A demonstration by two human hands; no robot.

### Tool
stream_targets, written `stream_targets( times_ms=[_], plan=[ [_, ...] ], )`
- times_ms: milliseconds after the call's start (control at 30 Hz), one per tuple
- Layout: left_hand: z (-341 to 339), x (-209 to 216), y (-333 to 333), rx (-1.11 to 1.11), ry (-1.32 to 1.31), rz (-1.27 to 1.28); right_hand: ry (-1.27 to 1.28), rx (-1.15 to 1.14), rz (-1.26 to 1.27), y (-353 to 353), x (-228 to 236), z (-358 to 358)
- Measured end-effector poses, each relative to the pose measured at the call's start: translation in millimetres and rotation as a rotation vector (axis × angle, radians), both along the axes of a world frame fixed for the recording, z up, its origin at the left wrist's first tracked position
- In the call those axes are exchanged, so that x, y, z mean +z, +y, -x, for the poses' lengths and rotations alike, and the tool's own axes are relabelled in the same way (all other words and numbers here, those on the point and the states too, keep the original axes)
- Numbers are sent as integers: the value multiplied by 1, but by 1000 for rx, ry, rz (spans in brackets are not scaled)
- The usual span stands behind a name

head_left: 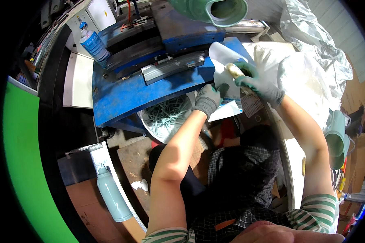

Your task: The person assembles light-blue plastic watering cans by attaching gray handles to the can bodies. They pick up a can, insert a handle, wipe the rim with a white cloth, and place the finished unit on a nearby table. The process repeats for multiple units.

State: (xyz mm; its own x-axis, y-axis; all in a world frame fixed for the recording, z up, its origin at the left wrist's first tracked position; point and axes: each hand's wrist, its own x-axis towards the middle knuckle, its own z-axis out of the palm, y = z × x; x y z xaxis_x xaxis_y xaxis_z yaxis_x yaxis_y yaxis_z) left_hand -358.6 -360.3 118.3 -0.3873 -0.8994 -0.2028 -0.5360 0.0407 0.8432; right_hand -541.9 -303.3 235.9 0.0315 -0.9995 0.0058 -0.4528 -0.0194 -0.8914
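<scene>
Both my hands wear grey knit gloves with green-coated fingers. My right hand (pixel 257 81) is closed around a short cream-coloured piece (pixel 234 71) with a rounded end; its kind is unclear. Just left of it and lower, my left hand (pixel 209 99) is closed at the front edge of the blue metal bench (pixel 129 97). A small dark, flat shape shows by its fingertips, and I cannot make out what it grips. A white sheet (pixel 221 52) stands up curled behind the hands. Under them lies a printed white sheet (pixel 231 106) with a blue band.
A white-lined bucket of thin grey-green strips (pixel 166 115) stands below the bench. On the bench lie a dark metal bar (pixel 172 69) and a blue-labelled bottle (pixel 94 44). Pale green vessels (pixel 227 12) appear above, at right and lower left. White plastic bags (pixel 298 77) fill the right.
</scene>
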Motion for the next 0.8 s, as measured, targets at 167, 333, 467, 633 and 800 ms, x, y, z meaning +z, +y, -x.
stream_targets(
  times_ms=[167,333,467,633,800],
  plan=[
    [-1,-1,-7,-106,151,-94,669,-106,135,-44,-3,-9],
    [5,-28,-15,-25,251,-112,917,-144,51,-68,-8,-25],
    [-3,-21,-13,-84,314,-209,945,-144,35,-79,-19,-16],
    [-7,-29,-13,-43,350,-281,999,-197,115,-85,-28,-8],
    [-17,-33,-9,-91,396,-247,917,-230,67,-91,-30,2]
  ],
)
